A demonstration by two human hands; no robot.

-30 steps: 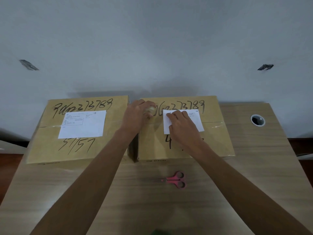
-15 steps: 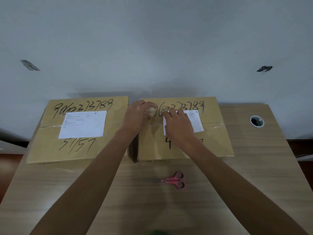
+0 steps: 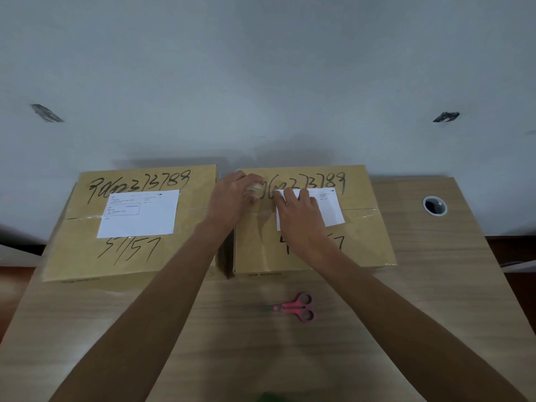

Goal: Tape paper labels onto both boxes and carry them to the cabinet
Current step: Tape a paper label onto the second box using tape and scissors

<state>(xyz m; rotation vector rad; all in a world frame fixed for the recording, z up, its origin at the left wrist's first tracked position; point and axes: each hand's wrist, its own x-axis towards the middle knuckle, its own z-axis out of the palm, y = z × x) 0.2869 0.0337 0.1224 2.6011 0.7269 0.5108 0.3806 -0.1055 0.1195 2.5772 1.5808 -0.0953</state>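
Observation:
Two brown cardboard boxes with black handwritten numbers stand side by side against the wall. The left box (image 3: 87, 250) carries a white paper label (image 3: 139, 216) on its top. On the right box (image 3: 365, 245) lies a second white label (image 3: 333, 210), partly hidden under my right hand (image 3: 298, 216), whose fingers press flat on the label's upper left corner. My left hand (image 3: 232, 198) grips a small roll of clear tape (image 3: 255, 189) at the right box's top left corner.
Pink-handled scissors (image 3: 298, 307) lie on the wooden table (image 3: 435, 285) in front of the right box. A round cable hole (image 3: 434, 205) sits in the table at the right. A grey wall rises directly behind the boxes.
My right hand has slid up and slightly left along the label to its top left corner. My left hand with the tape roll has stayed put.

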